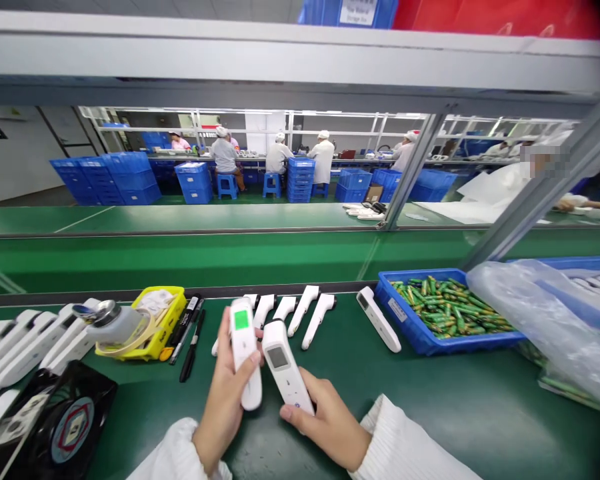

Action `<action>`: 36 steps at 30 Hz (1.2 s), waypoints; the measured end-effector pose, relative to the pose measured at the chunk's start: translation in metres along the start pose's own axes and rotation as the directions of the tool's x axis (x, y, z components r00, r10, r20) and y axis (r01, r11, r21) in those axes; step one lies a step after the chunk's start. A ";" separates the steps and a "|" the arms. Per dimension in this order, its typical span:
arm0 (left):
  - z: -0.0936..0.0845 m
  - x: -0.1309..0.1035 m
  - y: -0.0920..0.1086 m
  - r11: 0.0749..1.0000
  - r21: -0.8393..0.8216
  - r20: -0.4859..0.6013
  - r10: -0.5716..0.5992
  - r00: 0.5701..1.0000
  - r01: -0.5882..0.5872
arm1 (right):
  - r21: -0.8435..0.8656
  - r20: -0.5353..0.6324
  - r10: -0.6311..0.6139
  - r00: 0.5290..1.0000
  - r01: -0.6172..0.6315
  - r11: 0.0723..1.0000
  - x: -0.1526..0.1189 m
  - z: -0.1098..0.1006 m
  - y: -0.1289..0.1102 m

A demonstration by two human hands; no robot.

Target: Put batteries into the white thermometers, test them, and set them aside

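Observation:
My left hand [226,393] is closed around a white infrared thermometer [251,392] whose small screen glows green. In my right hand [330,413] is a second white infrared thermometer [286,377], its screen grey; the fingers wrap its lower end. The two thermometers tilt toward each other with their heads close together above the green bench. Just behind them several more white thermometers [304,311] lie in a row, partly hidden by what I hold. One more thermometer [379,320] lies apart to the right, beside the blue tray.
A blue tray [405,331] holds many green batteries [450,307], with clear plastic bags [545,313] at its right. Leftward are a yellow basket [175,327] with a bottle [115,323], pens [194,347], a black device [75,420] and more thermometers [35,340]. People sit beyond the conveyor [205,217].

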State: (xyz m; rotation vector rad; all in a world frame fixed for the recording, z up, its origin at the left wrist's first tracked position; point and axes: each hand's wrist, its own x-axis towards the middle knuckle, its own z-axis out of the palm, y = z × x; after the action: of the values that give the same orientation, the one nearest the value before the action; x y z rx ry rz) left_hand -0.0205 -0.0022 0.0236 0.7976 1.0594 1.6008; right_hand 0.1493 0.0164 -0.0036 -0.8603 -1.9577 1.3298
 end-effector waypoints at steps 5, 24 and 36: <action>-0.015 0.004 0.021 0.989 0.029 -0.095 0.148 0.984 -0.146 | 0.303 0.192 0.142 0.971 -0.196 0.933 0.002 0.001 0.002; 0.024 -0.020 -0.021 1.000 -0.008 0.252 -0.001 0.968 0.003 | 0.438 -0.100 0.189 0.977 -0.128 0.890 -0.009 0.019 0.007; 0.031 -0.023 -0.022 0.998 -0.066 0.239 0.021 0.971 -0.005 | 0.562 -0.002 0.079 0.997 -0.064 0.825 -0.014 0.029 0.016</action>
State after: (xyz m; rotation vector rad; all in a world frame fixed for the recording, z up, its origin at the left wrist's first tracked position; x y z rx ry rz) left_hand 0.0220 -0.0143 0.0155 0.9297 0.8272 1.4986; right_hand 0.1381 -0.0059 -0.0294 -0.6501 -1.3877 1.8007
